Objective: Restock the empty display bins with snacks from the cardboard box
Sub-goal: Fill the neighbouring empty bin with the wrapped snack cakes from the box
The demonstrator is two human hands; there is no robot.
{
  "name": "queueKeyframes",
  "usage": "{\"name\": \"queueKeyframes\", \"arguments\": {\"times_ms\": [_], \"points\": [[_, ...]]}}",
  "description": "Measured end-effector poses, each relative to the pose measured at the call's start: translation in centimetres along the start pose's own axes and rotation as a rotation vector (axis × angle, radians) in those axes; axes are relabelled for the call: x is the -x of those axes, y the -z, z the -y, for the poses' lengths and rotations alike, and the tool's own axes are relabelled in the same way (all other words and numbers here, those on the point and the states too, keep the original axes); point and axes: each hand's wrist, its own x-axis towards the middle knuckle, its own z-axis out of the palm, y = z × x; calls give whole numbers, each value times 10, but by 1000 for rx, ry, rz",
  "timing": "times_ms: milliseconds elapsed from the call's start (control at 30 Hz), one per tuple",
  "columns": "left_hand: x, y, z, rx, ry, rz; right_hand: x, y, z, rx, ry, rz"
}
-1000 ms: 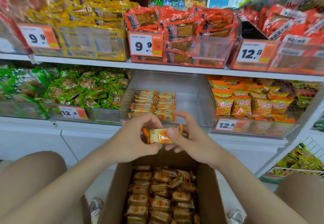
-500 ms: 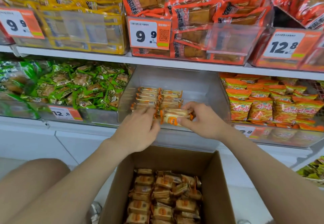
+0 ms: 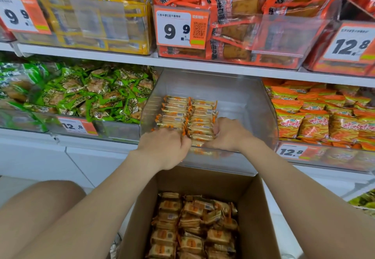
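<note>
A clear plastic display bin sits in the middle of the lower shelf. Two neat rows of small orange-and-gold snack packets lie at its left front. My left hand and my right hand are both inside the bin's front. Their fingers curl around the nearest packets of the right-hand row, pressing them from either side. Below my arms stands an open cardboard box with many of the same snack packets heaped inside.
Green snack packets fill the bin to the left, and orange bags fill the bin on the right. The upper shelf carries yellow and red packs behind price tags. My bare knees flank the box.
A second ago both hands held one packet above the box. They carried it up into the bin and now press on the front of the rows. The camera has moved closer.
</note>
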Motion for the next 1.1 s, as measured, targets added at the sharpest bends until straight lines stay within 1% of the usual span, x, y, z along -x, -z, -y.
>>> {"name": "queueKeyframes", "arguments": {"times_ms": [100,167,300,400,467,567,633,733,800,900,1000,1067,1100], "points": [[1,-3,0,-17,-17,-67,5,4,5,-43,-31,65],[2,-5,1,-10,-24,-89,4,2,7,-124,-56,81],[1,-9,5,-17,-42,-110,-4,-3,3,-54,-27,-55],[2,-13,4,-35,-69,-140,-2,-5,6,-16,-15,-40],[3,-13,4,-31,-82,-154,-3,-7,8,1,-41,-39],[5,-9,3,-14,-114,-181,-4,-5,7,-39,-78,-72],[6,-9,2,-45,-151,-149,-2,-2,6,-48,-82,-72],[5,-8,2,-83,-132,-69,-1,-1,3,3,-65,-93],[4,-6,0,-82,-122,-34,0,-4,2,-31,-62,-93],[4,-6,-1,-78,-121,-46,-1,-6,-3,-126,-44,-68],[5,-6,1,-28,-124,-91,-3,-2,-11,-216,-50,-36],[7,-5,4,73,-146,-150,4,0,-13,-204,-48,-8],[8,-4,6,130,-166,-198,9,1,-14,-191,-42,-22]]}}
